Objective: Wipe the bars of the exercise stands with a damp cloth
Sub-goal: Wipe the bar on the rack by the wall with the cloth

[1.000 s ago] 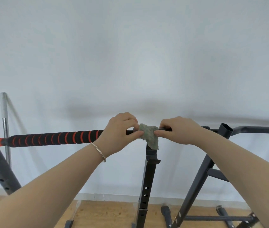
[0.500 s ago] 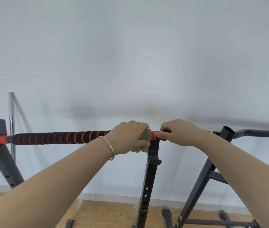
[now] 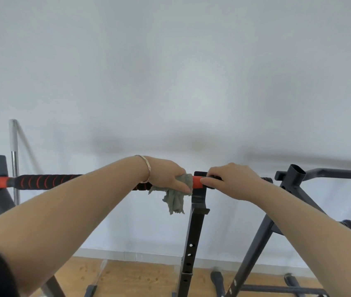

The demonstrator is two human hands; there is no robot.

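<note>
Our left hand [image 3: 168, 176] clenched round the grey-green cloth [image 3: 175, 199] on the black-and-red bar [image 3: 48, 181], cloth tail hanging just beside the black upright [image 3: 195, 232], our right hand [image 3: 232, 181] gripping the bar's red end at the upright's top

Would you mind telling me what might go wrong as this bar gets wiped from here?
1. The cloth hangs loose from the left hand right beside the upright's bracket; its tail may snag there.
2. The right hand grips the bar at that bracket, so fingers could get pinched if the bar shifts.
</note>
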